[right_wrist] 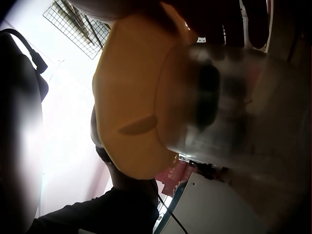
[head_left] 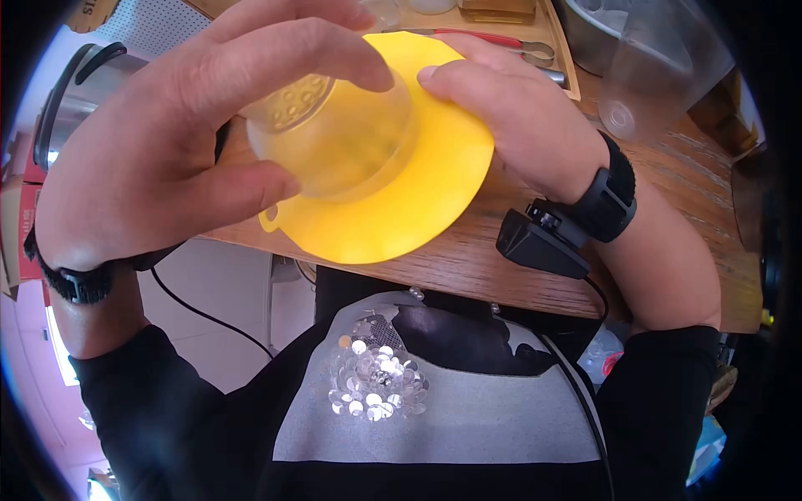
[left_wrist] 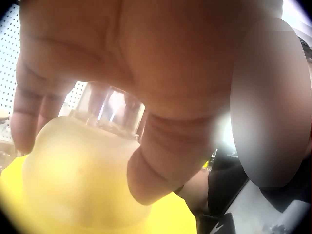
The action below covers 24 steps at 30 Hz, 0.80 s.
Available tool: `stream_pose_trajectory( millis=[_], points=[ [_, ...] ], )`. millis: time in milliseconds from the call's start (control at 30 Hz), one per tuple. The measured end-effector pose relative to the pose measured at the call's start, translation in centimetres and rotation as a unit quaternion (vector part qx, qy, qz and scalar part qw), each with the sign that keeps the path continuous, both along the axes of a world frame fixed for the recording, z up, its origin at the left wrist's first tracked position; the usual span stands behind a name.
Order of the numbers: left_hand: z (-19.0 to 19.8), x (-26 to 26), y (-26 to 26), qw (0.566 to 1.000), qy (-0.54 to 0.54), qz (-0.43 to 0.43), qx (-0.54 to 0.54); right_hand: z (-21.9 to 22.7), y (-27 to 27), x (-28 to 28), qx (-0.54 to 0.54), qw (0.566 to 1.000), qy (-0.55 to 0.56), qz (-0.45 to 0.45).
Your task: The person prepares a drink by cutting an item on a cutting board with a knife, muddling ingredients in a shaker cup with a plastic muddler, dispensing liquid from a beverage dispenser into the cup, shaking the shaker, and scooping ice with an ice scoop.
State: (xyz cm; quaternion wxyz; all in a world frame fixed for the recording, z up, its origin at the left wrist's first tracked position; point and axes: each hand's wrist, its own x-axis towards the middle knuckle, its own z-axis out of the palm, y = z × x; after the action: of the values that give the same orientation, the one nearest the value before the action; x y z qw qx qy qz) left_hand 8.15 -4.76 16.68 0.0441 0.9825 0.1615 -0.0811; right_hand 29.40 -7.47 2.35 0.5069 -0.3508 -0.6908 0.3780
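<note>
My left hand (head_left: pixel 192 125) spans a translucent, dome-shaped cup (head_left: pixel 342 159), thumb on one side and fingers on the other. A clear, ridged smaller end (left_wrist: pixel 109 109) tops the cup under the palm, dotted on its face. Beneath the cup's wide rim lies a thin yellow sheet (head_left: pixel 368 238) with a holed tab at its left edge. My right hand (head_left: pixel 535 108) pinches the sheet's far right side, thumb on top, other fingers mostly hidden below. Under the sheet, the right wrist view shows a clear container (right_wrist: pixel 234 107) with a dark green patch, close to the right fingers.
A wooden tray (head_left: pixel 561 42) at the back holds red-handled tongs (head_left: pixel 493 38). Beside it stand a metal pot (head_left: pixel 585 42) and a tall clear plastic container (head_left: pixel 647 75). A steel pot (head_left: pixel 75 108) is at left. The wooden table's (head_left: pixel 434 280) front edge runs before the person's lap.
</note>
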Motion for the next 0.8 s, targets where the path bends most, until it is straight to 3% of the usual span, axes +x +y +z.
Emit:
stream_pose_trajectory(
  millis=[33, 200, 233, 267, 333, 367, 400, 433, 467, 533, 667, 733, 800],
  points=[
    [-0.1, 0.1, 0.1, 0.999, 0.003, -0.013, 0.038, -0.3, 0.4, 0.2, 0.079, 0.995, -0.065, -0.006],
    [0.2, 1.2, -0.8, 0.989, -0.008, -0.041, 0.139, -0.9, 1.0, 0.4, 0.210, 0.965, -0.149, -0.058],
    [0.6, 1.4, -1.4, 0.992, -0.014, 0.012, 0.126, -0.9, 1.2, 0.4, 0.261, 0.943, -0.190, -0.077],
    [0.8, 1.5, -1.9, 0.991, -0.020, 0.064, 0.114, -0.8, 0.9, 0.2, 0.262, 0.943, -0.188, -0.078],
    [0.1, 1.2, -2.2, 0.985, 0.000, 0.107, 0.136, -0.2, 0.3, -0.2, 0.044, 0.998, -0.029, -0.020],
    [-0.2, 1.0, -2.2, 0.976, 0.017, 0.150, 0.156, -0.1, 0.4, 0.0, 0.045, 0.998, -0.026, -0.021],
    [0.1, 1.5, -1.9, 0.976, 0.020, 0.150, 0.158, 0.1, 0.5, 0.8, 0.071, 0.993, -0.091, -0.018],
    [0.4, 1.5, -1.5, 0.984, 0.028, 0.105, 0.139, 0.2, 0.6, 1.0, 0.096, 0.983, -0.156, -0.016],
    [0.6, 1.5, -1.1, 0.990, 0.036, 0.059, 0.119, 0.1, 0.6, 1.1, 0.097, 0.983, -0.155, -0.016],
    [0.6, 1.4, -0.8, 0.991, 0.045, 0.032, 0.122, -0.2, 0.7, 1.2, 0.185, 0.947, -0.256, -0.053],
    [1.1, 1.9, -0.3, 0.993, 0.053, -0.018, 0.108, -0.1, 0.6, 1.9, 0.140, 0.963, -0.225, -0.048],
    [1.5, 2.7, -1.0, 0.996, 0.012, 0.002, 0.087, -0.7, 1.0, 2.2, 0.249, 0.924, -0.280, -0.078],
    [1.5, 2.7, -1.5, 0.997, -0.031, 0.022, 0.062, -0.8, 1.0, 2.3, 0.252, 0.922, -0.282, -0.083]
  ],
)
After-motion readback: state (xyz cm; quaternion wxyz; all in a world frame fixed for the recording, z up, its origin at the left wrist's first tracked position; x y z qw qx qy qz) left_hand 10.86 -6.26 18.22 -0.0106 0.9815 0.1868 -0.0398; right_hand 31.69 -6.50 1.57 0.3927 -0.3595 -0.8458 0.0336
